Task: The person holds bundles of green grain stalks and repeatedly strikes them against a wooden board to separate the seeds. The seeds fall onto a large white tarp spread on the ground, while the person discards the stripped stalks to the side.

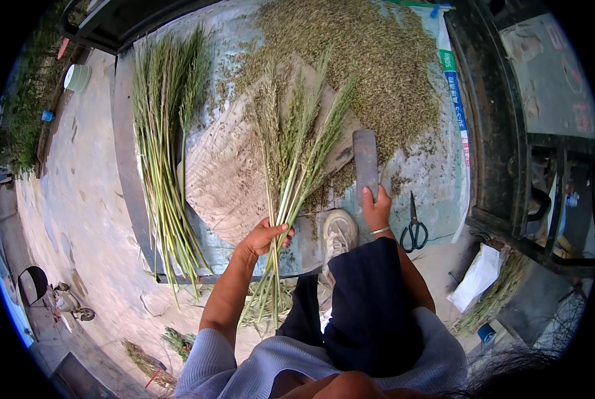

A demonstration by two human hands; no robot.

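My left hand (265,237) is closed around the lower stems of a bunch of green grain stalks (291,176). Their feathery seed heads fan out over a worn wooden board (211,176). In my right hand (377,211) is a flat, dark metal blade (365,156) with a rounded end, held upward just right of the stalks and apart from them. Its grip end is hidden in my fingers. My shoe (341,233) is planted between my hands, at the near side of the board. Black-handled scissors (414,233) lie to the right of my right hand.
Loose seeds (370,60) form a wide heap behind the board, on a pale sheet (454,193). A larger bundle of stalks (161,139) lies at the left, its stems past the near edge. A dark metal frame (493,126) borders the right side.
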